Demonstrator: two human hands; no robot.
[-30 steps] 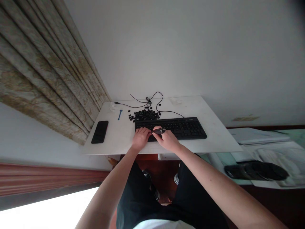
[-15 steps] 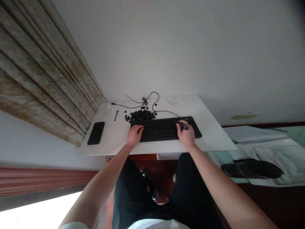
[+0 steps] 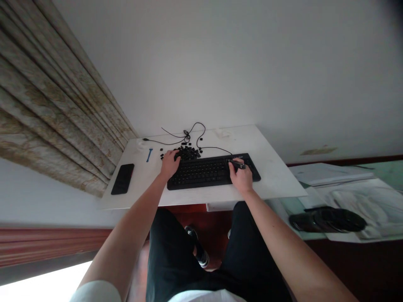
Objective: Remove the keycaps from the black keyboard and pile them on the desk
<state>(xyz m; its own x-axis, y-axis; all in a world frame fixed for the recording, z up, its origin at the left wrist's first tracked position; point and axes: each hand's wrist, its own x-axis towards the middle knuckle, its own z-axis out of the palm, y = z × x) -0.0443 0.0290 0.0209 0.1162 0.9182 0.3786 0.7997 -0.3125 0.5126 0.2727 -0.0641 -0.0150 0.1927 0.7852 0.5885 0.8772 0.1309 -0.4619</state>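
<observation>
A black keyboard (image 3: 204, 173) lies along the front of a white table. My right hand (image 3: 242, 176) rests over its right part, closed around a dark pen-shaped tool (image 3: 238, 164) whose tip points left at the keys. Behind the keyboard's left end is a pile of loose black keycaps (image 3: 190, 153). My left hand (image 3: 170, 164) is at the left side of this pile, thumb and forefinger apart and reaching among the caps. Whether a cap is between those fingers is too small to make out.
A blue tool (image 3: 149, 155) and a black phone (image 3: 122, 179) lie on the white table (image 3: 273, 184) at left. The keyboard's black cable (image 3: 217, 147) loops behind the keycaps. A curtain (image 3: 78, 96) hangs at left. Right of the table, a dark bottle-like object (image 3: 327, 219) lies lower down.
My left hand has moved from the keyboard's left edge up to the keycap pile. My right hand stays over the keyboard with the tool. The whole view has shifted slightly.
</observation>
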